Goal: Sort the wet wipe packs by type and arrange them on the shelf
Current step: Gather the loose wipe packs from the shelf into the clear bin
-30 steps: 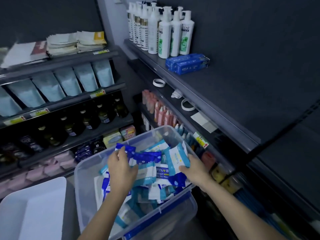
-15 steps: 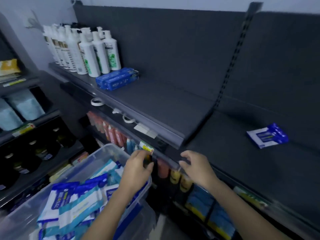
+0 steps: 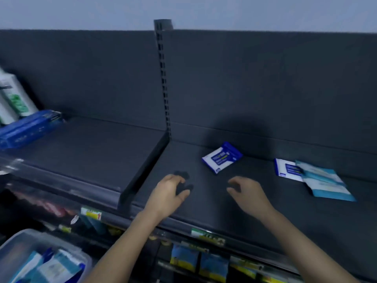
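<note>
A blue-and-white wet wipe pack [image 3: 222, 157] lies tilted on the dark lower shelf [image 3: 204, 209], near the back. Further right, a second blue-and-white pack [image 3: 285, 170] lies partly under teal-and-white packs [image 3: 324, 184]. My left hand [image 3: 169, 193] hovers over the shelf's front left with its fingers loosely curled, holding nothing. My right hand [image 3: 246, 193] hovers beside it, fingers loosely bent and empty, a short way in front of the tilted pack. A clear plastic bin [image 3: 12, 244] at the lower left holds several more wipe packs [image 3: 51, 266].
A higher shelf [image 3: 91, 152] on the left carries blue boxes [image 3: 26, 129] and white bottles [image 3: 14, 99]. A slotted upright [image 3: 163, 78] divides the two shelf bays. Below the shelf edge hang price tags [image 3: 206, 235] and rows of small packets [image 3: 183, 258].
The view has swung right from the bin to the lower shelf. Both hands left the packs in the bin and rose over the shelf, empty.
</note>
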The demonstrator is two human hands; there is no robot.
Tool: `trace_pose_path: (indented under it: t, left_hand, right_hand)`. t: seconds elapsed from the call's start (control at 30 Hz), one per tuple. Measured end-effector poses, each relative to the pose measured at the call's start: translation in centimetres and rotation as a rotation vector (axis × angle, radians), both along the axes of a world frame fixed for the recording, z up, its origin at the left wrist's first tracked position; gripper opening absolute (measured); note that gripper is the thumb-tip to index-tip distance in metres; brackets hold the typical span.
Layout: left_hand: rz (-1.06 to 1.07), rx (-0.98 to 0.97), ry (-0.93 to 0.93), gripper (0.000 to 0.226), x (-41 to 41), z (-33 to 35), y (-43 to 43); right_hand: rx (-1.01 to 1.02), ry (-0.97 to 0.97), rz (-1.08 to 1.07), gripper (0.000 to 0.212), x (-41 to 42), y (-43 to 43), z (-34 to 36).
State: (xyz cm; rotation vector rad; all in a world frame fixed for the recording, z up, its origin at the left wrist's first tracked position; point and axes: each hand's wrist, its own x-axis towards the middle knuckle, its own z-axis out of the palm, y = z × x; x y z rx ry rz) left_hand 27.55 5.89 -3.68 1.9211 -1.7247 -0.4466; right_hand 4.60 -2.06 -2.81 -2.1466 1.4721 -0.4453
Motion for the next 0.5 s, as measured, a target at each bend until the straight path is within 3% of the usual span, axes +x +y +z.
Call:
trace_pose_path:
  t: [0.27, 0.43, 0.5]
  left_hand:
    - [-0.041, 0.127, -0.046, 0.049, -6.5, 0.3, -12.5]
    - [0.002, 0.213, -0.058, 0.052, -8.1, -1.3, -16.1]
    - [0.013, 0.225, -0.108, 0.058, -8.3, -2.0, -16.9]
  right_hand:
    - [-0.041, 0.003, -0.118, 0.026, -8.6, -4.5, 0.2]
    - [-0.134, 0.105, -0.229, 0.029, -14.2, -7.6, -0.5]
    - [-0.16, 0.228, -0.281, 0.042, -15.9, -9.1, -0.9]
